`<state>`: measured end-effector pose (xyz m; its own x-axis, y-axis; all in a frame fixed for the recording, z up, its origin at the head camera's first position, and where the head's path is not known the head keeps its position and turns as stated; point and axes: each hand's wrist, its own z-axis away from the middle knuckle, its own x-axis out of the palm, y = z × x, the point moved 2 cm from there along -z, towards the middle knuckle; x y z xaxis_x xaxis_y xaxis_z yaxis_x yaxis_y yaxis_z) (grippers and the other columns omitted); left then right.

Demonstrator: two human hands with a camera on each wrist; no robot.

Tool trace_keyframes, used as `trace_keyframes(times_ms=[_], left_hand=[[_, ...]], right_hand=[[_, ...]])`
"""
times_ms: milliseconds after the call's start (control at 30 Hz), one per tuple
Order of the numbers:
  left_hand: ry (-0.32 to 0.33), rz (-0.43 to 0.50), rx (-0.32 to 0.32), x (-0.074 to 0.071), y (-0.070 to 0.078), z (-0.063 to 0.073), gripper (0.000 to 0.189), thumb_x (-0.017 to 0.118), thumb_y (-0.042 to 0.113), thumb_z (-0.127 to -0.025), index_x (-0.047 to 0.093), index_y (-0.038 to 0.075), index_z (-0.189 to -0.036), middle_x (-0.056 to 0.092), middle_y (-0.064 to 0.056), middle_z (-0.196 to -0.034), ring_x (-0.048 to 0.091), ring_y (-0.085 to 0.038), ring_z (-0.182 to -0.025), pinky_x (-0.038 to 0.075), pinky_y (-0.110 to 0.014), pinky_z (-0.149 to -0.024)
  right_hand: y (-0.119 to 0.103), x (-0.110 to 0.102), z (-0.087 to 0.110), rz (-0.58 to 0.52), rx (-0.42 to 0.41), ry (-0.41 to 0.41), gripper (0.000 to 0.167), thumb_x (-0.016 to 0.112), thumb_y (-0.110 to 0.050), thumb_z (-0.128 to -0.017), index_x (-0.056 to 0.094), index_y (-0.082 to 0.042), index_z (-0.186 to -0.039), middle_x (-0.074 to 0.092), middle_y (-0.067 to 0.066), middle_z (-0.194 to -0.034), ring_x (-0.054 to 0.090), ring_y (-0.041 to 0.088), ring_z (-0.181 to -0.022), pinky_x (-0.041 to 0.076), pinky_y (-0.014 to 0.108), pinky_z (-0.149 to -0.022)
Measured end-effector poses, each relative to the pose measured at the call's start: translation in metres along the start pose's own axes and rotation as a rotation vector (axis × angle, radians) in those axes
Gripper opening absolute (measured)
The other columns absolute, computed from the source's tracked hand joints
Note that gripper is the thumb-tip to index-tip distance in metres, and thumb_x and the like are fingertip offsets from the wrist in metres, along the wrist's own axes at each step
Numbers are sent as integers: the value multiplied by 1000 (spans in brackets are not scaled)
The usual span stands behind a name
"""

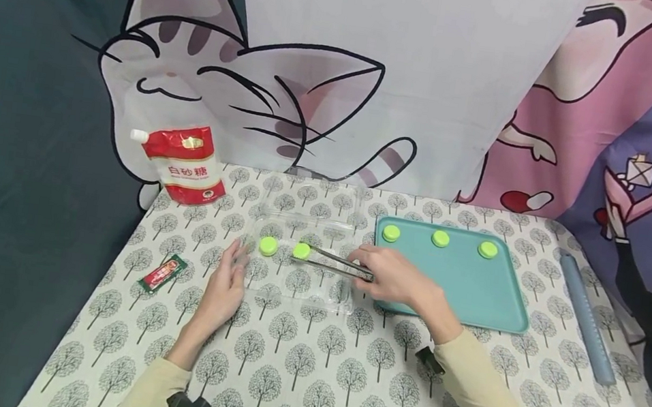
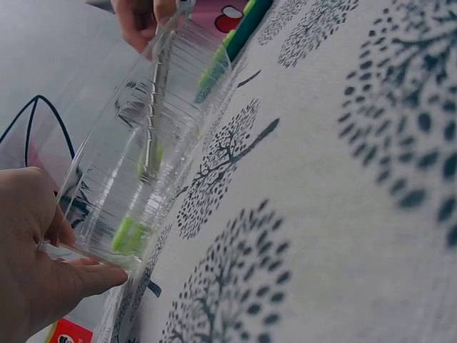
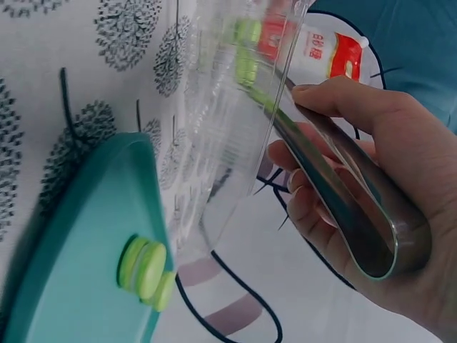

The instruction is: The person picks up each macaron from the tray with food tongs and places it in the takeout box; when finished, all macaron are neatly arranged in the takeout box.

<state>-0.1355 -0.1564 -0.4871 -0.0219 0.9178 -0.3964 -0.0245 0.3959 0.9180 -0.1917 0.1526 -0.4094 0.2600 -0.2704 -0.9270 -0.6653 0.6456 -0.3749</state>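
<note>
My right hand grips metal tongs. Their tips stand either side of a light-green macaron in a clear plastic container. Further left in the same container lies another green macaron. My left hand holds the container's left edge, with thumb and fingers pinching its clear wall in the left wrist view. Right of the container, a teal tray bears three green macarons in a row along its far side, one of them the left macaron.
A red and white sugar pouch with a white cap stands at the back left. Nearer lies a small green and red packet. A blue-grey tube-like strip lies along the right side. The container's clear lid opens toward the back curtain.
</note>
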Motion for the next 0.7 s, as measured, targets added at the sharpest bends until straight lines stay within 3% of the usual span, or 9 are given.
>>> trace_keyframes(times_ms=[233,433,700], left_hand=[[-4,5,5,0,1,0,61,35,4,-106,11,4,-162,32,-18,-164,43,-37,-145,32,-51,-124],[-6,8,10,2,2,0,61,36,4,-106,11,4,-162,33,-18,-164,43,-37,-145,32,-50,-124],[-8,-5,-1,1,2,1,61,35,5,-106,11,5,-162,32,-17,-164,42,-37,-145,31,-50,-125]], right_hand=[[-4,-1,-11,71,15,-26,36,75,-17,-88,69,-3,-120,72,13,-118,71,23,-97,62,34,-90],[-4,-4,-8,58,31,-26,39,77,-19,-87,69,-2,-121,72,14,-117,71,24,-94,62,35,-88],[3,-18,15,-9,-9,90,40,77,-16,-85,68,0,-121,72,13,-116,70,22,-88,63,33,-85]])
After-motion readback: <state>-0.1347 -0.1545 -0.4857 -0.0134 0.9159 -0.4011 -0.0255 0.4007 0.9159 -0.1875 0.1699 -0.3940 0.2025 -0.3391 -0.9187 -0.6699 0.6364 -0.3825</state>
